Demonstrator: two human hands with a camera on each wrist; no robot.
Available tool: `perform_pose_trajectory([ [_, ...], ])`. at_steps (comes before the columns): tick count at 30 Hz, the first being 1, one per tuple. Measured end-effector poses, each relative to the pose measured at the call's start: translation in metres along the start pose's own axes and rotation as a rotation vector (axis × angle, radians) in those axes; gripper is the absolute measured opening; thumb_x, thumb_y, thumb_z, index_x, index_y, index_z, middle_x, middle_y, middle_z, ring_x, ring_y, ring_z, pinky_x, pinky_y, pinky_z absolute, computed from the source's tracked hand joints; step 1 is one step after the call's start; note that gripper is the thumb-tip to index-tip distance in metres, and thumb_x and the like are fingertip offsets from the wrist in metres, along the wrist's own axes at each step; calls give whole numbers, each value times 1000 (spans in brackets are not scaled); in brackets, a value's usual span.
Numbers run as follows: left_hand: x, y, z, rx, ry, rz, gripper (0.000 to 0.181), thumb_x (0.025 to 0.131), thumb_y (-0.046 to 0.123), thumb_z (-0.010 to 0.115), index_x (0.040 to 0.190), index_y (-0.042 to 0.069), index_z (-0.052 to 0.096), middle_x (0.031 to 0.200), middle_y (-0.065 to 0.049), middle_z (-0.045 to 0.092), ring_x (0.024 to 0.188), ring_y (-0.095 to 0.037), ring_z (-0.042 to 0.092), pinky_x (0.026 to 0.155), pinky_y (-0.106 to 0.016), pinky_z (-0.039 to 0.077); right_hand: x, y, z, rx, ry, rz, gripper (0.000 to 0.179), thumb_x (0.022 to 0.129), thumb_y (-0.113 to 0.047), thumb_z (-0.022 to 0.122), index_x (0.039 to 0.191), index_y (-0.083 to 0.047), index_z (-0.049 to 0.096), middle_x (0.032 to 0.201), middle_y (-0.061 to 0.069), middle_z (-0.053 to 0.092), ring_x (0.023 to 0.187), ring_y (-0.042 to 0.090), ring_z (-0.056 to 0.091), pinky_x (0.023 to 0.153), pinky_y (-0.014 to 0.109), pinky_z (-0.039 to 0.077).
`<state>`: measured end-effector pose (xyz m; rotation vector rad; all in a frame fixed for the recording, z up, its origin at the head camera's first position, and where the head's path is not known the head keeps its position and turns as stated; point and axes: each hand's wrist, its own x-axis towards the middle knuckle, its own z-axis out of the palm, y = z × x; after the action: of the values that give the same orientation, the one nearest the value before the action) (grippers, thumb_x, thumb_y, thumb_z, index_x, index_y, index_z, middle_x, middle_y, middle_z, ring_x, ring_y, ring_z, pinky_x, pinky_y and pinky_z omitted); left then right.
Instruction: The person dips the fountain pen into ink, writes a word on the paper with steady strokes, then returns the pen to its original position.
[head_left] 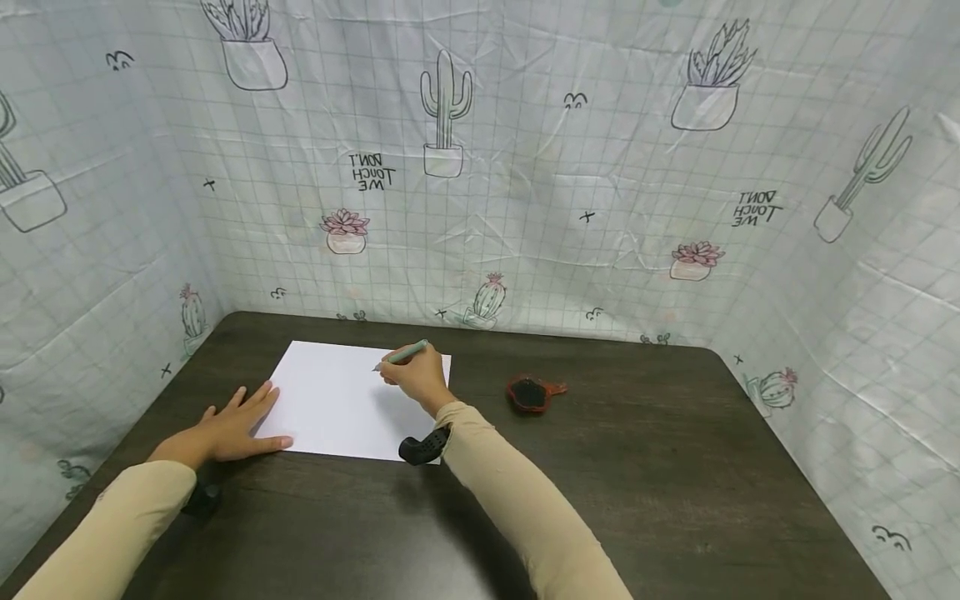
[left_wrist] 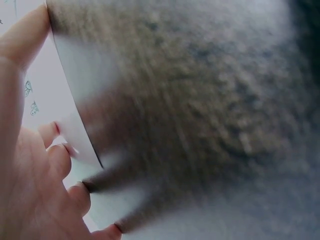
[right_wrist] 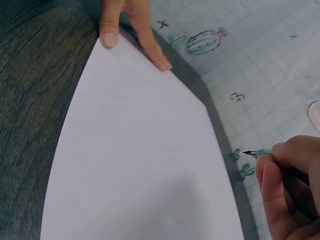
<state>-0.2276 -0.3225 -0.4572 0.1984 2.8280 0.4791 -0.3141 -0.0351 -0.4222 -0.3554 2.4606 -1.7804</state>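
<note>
A blank white sheet of paper (head_left: 330,408) lies on the dark table. Spread fingers of my left hand (head_left: 234,429) rest on its left edge, with the thumb near the lower left corner. Over the sheet's upper right part, my right hand (head_left: 422,379) pinches a slim green pen (head_left: 408,352) between thumb and fingers. In the right wrist view the pen (right_wrist: 263,152) shows a dark, pointed nib, seemingly raised off the paper. To the right of the sheet sits a small red-brown dish (head_left: 556,388) with a short handle and black contents.
The dark wood table (head_left: 675,467) extends right of the dish and toward me. A pale cloth (head_left: 525,167) printed with cacti and a grid hangs behind the table and along both sides. Black wrist devices (head_left: 424,448) sit on both wrists.
</note>
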Motion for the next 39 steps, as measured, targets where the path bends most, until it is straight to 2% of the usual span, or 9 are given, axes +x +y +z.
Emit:
perform_pose_trajectory([
  [11,-1,2,-3,3,-14,-11,106,82,66,58,150,-5,18,155,-29,11,135,-61,5,95,-81,4,5,8,26,-108,44,36,4,82,-8,74,85,-6,76,74,3,73,61,9,69,58,21,54],
  [17,2,0,-1,-10,-22,-9,107,82,67,58,150,-4,17,156,-28,9,135,-60,3,95,-81,2,6,9,35,-142,65,5,5,83,-10,74,82,-5,76,71,3,73,58,7,67,52,19,50],
  [25,4,-1,1,-25,-9,-7,107,81,68,58,151,-2,17,157,-26,9,137,-58,2,96,-80,1,7,11,43,-190,76,-3,5,83,-11,74,81,-6,75,67,2,71,54,6,64,51,18,48],
  [29,4,3,0,-19,-9,-4,107,81,67,59,150,-3,18,156,-28,10,136,-59,3,95,-80,2,9,13,44,-214,85,2,5,82,-10,74,81,-6,76,65,2,71,52,5,63,49,19,47],
  [34,5,6,-2,-15,-19,-4,105,82,66,58,151,-3,18,156,-28,9,137,-59,3,96,-80,2,10,14,44,-248,116,7,7,81,-8,74,74,-9,74,61,0,69,49,5,60,50,19,44],
  [39,2,2,-2,1,-26,-14,105,82,66,58,151,-3,17,156,-28,10,136,-59,3,95,-80,3,7,10,48,-265,70,-16,12,82,-4,72,70,-9,71,66,-2,67,53,5,56,53,18,46],
])
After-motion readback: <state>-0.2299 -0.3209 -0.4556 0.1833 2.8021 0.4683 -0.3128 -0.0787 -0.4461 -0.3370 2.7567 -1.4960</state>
